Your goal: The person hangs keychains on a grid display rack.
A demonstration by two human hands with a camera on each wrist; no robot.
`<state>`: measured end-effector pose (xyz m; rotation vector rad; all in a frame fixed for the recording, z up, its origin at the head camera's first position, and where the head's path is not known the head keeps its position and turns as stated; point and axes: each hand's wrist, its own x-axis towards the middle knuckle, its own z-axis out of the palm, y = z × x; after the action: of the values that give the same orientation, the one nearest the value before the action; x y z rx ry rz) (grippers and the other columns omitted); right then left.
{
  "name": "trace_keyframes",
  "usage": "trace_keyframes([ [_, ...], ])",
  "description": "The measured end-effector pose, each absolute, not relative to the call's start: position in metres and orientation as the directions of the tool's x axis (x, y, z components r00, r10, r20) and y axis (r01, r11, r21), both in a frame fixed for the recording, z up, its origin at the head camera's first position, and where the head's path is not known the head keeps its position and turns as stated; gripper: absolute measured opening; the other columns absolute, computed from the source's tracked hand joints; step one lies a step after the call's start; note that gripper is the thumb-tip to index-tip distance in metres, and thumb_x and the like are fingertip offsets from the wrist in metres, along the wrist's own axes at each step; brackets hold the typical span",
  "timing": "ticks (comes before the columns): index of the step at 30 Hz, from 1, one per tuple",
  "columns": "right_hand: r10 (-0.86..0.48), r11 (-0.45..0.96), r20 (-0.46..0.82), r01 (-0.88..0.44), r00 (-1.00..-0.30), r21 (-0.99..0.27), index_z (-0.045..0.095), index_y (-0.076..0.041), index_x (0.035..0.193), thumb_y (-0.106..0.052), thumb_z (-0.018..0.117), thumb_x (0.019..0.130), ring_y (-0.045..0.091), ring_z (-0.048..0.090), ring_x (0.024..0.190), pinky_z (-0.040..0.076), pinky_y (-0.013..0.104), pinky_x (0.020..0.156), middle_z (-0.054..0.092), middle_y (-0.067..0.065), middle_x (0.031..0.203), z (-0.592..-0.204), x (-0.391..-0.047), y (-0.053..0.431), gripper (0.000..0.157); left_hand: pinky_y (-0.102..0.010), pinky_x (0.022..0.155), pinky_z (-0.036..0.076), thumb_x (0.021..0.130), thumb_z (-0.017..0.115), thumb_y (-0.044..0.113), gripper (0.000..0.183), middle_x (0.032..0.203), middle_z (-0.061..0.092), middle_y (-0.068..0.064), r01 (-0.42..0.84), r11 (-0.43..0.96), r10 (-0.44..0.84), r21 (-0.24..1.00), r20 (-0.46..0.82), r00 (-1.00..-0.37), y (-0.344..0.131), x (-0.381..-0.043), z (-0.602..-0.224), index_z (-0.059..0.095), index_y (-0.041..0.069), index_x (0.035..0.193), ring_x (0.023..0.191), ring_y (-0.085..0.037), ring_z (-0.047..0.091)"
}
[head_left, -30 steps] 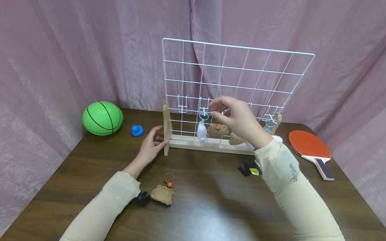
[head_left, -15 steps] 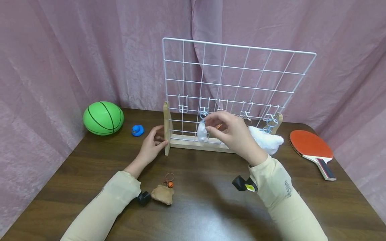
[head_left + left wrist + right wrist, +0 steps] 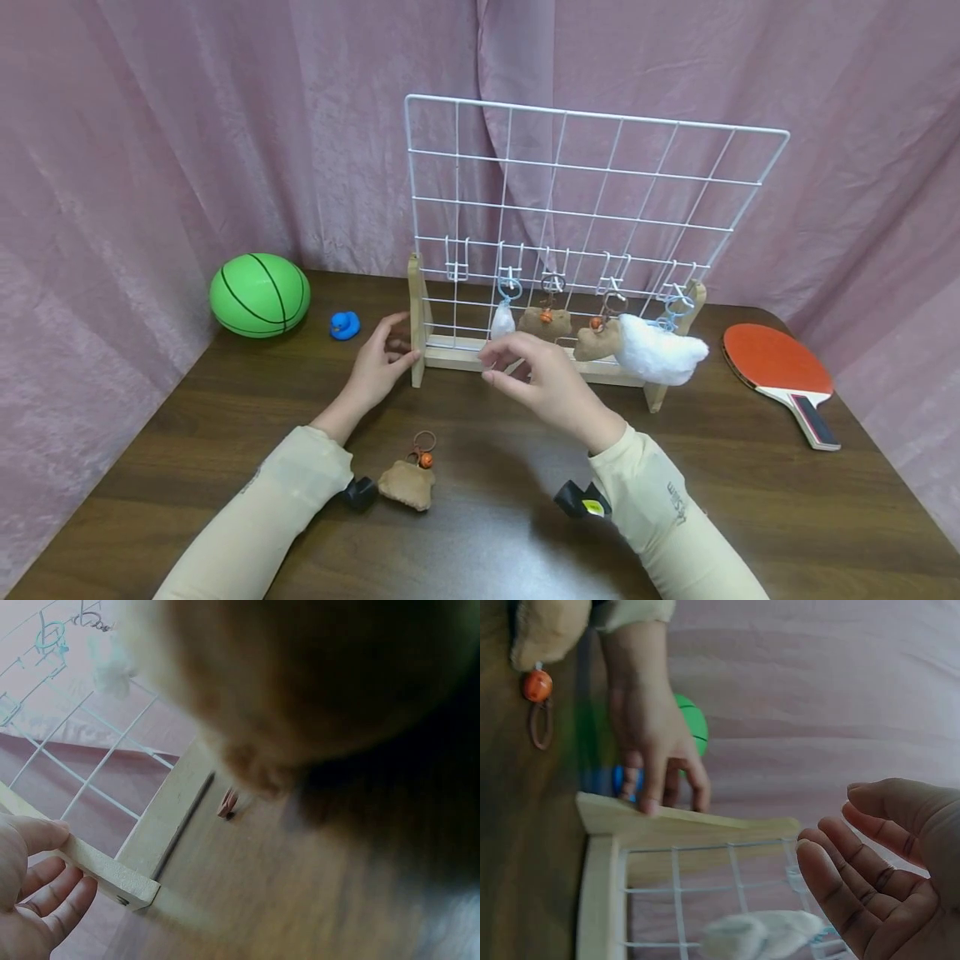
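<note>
My left hand (image 3: 375, 360) grips the left wooden upright (image 3: 417, 321) of a white wire grid rack (image 3: 600, 173), thumb at its front edge. In the left wrist view, the thumb and fingers lie on either side of the upright (image 3: 120, 877). My right hand (image 3: 547, 383) is in front of the rack, fingers loosely bent around nothing. Just behind it a small white plush keychain (image 3: 502, 321) hangs by a blue ring, partly hidden. Two brown plush keychains (image 3: 545, 322) and a larger white plush (image 3: 662, 350) hang farther right. Another brown plush keychain (image 3: 407, 485) lies on the table.
A green ball (image 3: 259, 295) and a blue rubber duck (image 3: 345, 325) sit left of the rack. To its right lies a red table tennis paddle (image 3: 780, 360). The leftmost white hook (image 3: 457, 271) carries nothing. Pink curtains (image 3: 225, 125) stand behind the table.
My right hand has moved down and toward me from the hooks, uncovering the hanging brown keychains and larger white plush. The left hand stays on the upright.
</note>
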<state>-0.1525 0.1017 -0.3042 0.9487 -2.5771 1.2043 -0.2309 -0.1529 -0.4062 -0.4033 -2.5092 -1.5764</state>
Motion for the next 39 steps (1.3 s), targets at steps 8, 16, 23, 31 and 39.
trace_keyframes([
  [8, -0.568, 0.482, 0.312, -0.615, -0.762, -0.624, 0.066, -0.007, 0.107, -0.014, 0.068, 0.088, 0.015, 0.067, 0.089, 0.055, 0.034, 0.083, 0.069, 0.006, 0.102, -0.333, -0.155, 0.088, 0.021, -0.03, 0.08, 0.056, 0.088, 0.066, 0.002, 0.061, 0.122, 0.057, -0.023, 0.308, 0.399, 0.142, 0.864, 0.273, -0.951, -0.156, -0.235, -0.415, 0.038, 0.007, 0.142, 0.101, -0.034, 0.063],
  [16, -0.62, 0.491, 0.201, -0.575, -0.759, -0.655, 0.066, -0.007, 0.109, -0.014, 0.069, 0.088, 0.018, 0.067, 0.091, 0.054, 0.03, 0.084, 0.069, 0.007, 0.104, -0.354, -0.159, 0.077, 0.022, -0.035, 0.082, 0.056, 0.089, 0.066, 0.002, 0.06, 0.12, 0.057, -0.024, 0.326, 0.411, 0.146, 0.851, 0.292, -0.945, -0.157, -0.234, -0.416, 0.038, 0.005, 0.141, 0.102, -0.035, 0.063],
  [23, -0.662, 0.504, 0.147, -0.581, -0.735, -0.639, 0.066, -0.007, 0.109, -0.014, 0.068, 0.089, 0.017, 0.067, 0.091, 0.055, 0.031, 0.082, 0.069, 0.008, 0.103, -0.365, -0.162, 0.066, 0.021, -0.04, 0.084, 0.056, 0.089, 0.066, 0.002, 0.06, 0.123, 0.056, -0.022, 0.326, 0.398, 0.149, 0.857, 0.29, -0.945, -0.157, -0.235, -0.416, 0.038, 0.005, 0.142, 0.102, -0.035, 0.063],
  [31, -0.696, 0.532, 0.096, -0.601, -0.712, -0.597, 0.066, -0.006, 0.109, -0.012, 0.069, 0.088, 0.017, 0.066, 0.089, 0.054, 0.029, 0.083, 0.068, 0.008, 0.102, -0.38, -0.165, 0.051, 0.021, -0.043, 0.086, 0.055, 0.089, 0.065, 0.003, 0.062, 0.125, 0.054, -0.024, 0.321, 0.392, 0.15, 0.862, 0.284, -0.947, -0.157, -0.235, -0.416, 0.036, 0.005, 0.143, 0.105, -0.036, 0.062],
  [39, -0.707, 0.565, 0.041, -0.599, -0.706, -0.568, 0.068, -0.007, 0.106, -0.013, 0.071, 0.087, 0.015, 0.065, 0.085, 0.051, 0.021, 0.078, 0.067, 0.005, 0.099, -0.389, -0.169, 0.039, 0.021, -0.036, 0.084, 0.055, 0.089, 0.065, 0.002, 0.06, 0.123, 0.056, -0.023, 0.323, 0.393, 0.154, 0.861, 0.284, -0.946, -0.156, -0.235, -0.413, 0.037, 0.005, 0.142, 0.104, -0.035, 0.062],
])
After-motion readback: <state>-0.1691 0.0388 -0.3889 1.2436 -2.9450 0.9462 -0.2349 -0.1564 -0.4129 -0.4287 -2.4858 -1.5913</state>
